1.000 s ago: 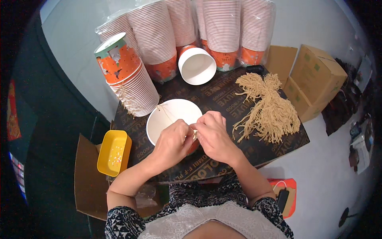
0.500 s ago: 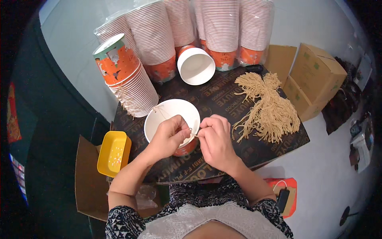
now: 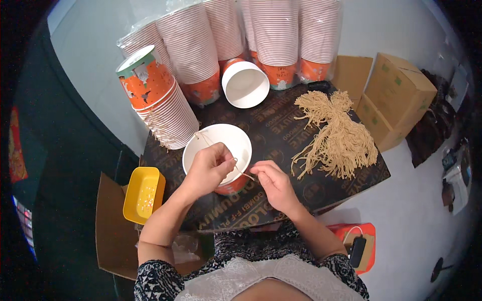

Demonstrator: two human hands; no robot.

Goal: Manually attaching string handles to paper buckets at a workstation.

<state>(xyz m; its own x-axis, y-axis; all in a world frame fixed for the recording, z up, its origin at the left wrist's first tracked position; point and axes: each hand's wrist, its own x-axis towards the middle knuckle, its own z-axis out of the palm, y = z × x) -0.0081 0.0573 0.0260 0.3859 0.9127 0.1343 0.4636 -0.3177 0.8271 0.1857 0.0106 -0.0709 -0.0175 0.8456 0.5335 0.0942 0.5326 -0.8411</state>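
A white-lined paper bucket [image 3: 192,145] with an orange outside stands upright at the near middle of the table. A thin tan cord [image 3: 202,136] runs from a hole in its far left rim to the near right rim. My left hand [image 3: 211,170] is over the bucket, thumb and fingers pinching the cord, a small loop showing at the fingertips. The cord's loose end [image 3: 247,176] sticks out toward my right hand [image 3: 277,186]. That hand is beside the bucket's right rim, fingers stretched out loosely, and no cord shows between them.
A bundle of tan cords [image 3: 346,143] lies on the right of the dark table [image 3: 273,131]. Nested buckets [image 3: 173,113] lean at left. Wrapped bucket stacks [image 3: 188,47] line the back, with one bucket [image 3: 246,85] on its side. A yellow tub [image 3: 144,195] holds small pale bits. Cartons [image 3: 399,95] stand at right.
My right hand has come away from the cord at the rim and its fingers have loosened, leaving the cord's end free. My left hand has shifted slightly left, still pinching.
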